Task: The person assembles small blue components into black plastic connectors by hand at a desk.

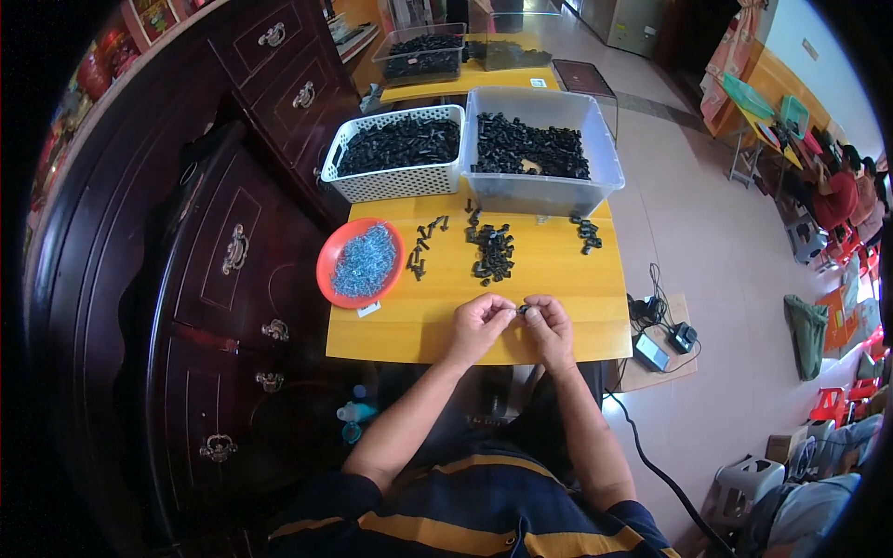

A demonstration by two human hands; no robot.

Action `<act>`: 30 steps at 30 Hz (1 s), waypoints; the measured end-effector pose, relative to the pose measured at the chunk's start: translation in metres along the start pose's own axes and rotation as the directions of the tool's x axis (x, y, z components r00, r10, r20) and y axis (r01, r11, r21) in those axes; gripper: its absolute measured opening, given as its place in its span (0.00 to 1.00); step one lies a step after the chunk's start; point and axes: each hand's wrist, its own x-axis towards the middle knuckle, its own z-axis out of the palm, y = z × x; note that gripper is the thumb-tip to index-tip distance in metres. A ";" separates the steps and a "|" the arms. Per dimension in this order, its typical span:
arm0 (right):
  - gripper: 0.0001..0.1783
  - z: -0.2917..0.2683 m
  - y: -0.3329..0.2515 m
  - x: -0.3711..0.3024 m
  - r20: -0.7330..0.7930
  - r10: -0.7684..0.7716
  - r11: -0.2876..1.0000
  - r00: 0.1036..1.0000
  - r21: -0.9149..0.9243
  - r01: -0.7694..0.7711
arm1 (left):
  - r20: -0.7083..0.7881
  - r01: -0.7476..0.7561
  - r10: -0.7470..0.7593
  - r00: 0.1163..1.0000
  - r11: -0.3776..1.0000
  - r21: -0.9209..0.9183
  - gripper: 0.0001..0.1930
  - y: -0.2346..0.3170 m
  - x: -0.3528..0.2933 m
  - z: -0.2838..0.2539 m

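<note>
Over the front part of the yellow table (428,335), my two hands meet fingertip to fingertip. My right hand (549,330) pinches a small black part (524,309), mostly covered by the fingers. On its left side, my left hand (482,325) is closed in a pinch at the same spot; what its fingertips hold is too small to make out. Beyond them lies a heap of short black plastic pieces (493,251). Longer black pieces (423,244) are scattered to the left, beside a red bowl (326,279) of small silvery metal pieces (365,262).
A white perforated basket (400,183) and a clear plastic bin (549,191), both holding black parts, stand at the table's far side. A small black cluster (587,234) sits at right. Dark wooden drawers (223,251) flank the left. Cables and a device (651,352) lie right; people sit farther off.
</note>
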 end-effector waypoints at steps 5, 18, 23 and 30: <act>0.09 -0.008 0.003 0.003 0.018 0.034 0.999 0.999 -0.010 -0.034 | -0.016 -0.025 0.025 1.000 0.999 0.047 0.02 0.003 0.004 0.005; 0.08 -0.009 0.003 0.001 0.045 0.024 1.000 0.999 -0.011 -0.024 | 0.018 -0.075 0.072 0.997 0.965 0.253 0.03 0.024 0.003 0.010; 0.07 -0.015 0.005 0.004 0.080 0.041 0.999 0.996 -0.016 -0.040 | 0.134 0.015 -0.037 0.990 0.986 0.166 0.05 0.026 0.017 0.005; 0.07 -0.018 -0.006 0.004 0.220 0.082 0.997 0.972 -0.019 -0.080 | 0.319 0.267 -0.261 0.911 0.963 0.025 0.09 0.019 0.023 -0.012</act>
